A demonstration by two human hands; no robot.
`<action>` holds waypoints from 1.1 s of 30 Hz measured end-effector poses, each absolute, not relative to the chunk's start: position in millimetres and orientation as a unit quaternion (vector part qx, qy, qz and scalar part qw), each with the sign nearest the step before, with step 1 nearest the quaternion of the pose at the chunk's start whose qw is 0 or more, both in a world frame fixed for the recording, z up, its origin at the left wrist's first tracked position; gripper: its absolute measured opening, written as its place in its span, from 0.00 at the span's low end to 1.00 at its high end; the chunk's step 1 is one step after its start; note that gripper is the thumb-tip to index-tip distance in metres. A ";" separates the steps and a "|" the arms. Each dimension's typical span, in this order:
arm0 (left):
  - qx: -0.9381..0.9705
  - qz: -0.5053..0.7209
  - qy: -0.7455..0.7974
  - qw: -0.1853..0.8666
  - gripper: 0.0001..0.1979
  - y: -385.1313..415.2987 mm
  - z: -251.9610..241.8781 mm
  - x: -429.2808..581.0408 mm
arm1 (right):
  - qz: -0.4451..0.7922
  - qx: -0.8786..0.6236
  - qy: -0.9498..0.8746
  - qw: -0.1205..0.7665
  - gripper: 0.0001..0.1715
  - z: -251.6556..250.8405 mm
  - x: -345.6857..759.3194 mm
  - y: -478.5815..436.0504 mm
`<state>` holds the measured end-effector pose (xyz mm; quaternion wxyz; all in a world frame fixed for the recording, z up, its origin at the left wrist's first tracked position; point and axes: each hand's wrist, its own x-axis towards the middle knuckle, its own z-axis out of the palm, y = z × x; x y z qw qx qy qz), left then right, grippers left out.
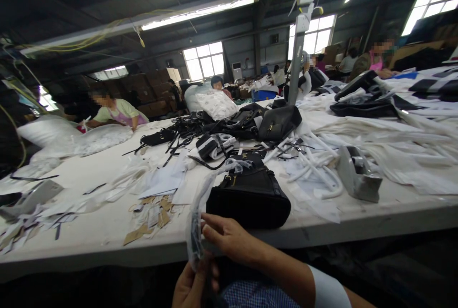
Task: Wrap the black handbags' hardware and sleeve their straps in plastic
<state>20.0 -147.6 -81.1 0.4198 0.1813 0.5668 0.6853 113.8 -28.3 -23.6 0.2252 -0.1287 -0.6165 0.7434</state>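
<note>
A black handbag with gold-coloured buckles lies on its side at the table's front edge. Its strap, wrapped in clear plastic film, runs from the top of the bag down toward me. My left hand, below the table edge, is closed around the lower end of the wrapped strap. Higher up, the fingertips of my right hand pinch at the strap's right side, just in front of the bag; what lies between them is partly hidden.
Tape dispensers stand on the table at both sides. Paper tags and white sheets lie left of the bag. Black bags and straps are heaped behind. White wrapping strips spread rightward. A metal post rises behind. Co-workers are farther off.
</note>
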 end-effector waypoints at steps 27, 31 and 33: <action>0.084 0.808 0.324 0.485 0.19 -109.9 -62.4 2.5 | 0.476 -0.233 -0.804 0.272 0.18 -54.5 148.5 -0.6; 0.096 0.774 0.399 0.483 0.14 -112.8 -73.3 10.4 | 0.553 -0.218 -0.774 0.218 0.17 -58.7 147.9 -6.9; 0.085 0.787 0.414 0.450 0.14 -112.2 -76.8 5.8 | 0.610 -0.229 -0.735 0.186 0.23 -61.4 152.2 -8.8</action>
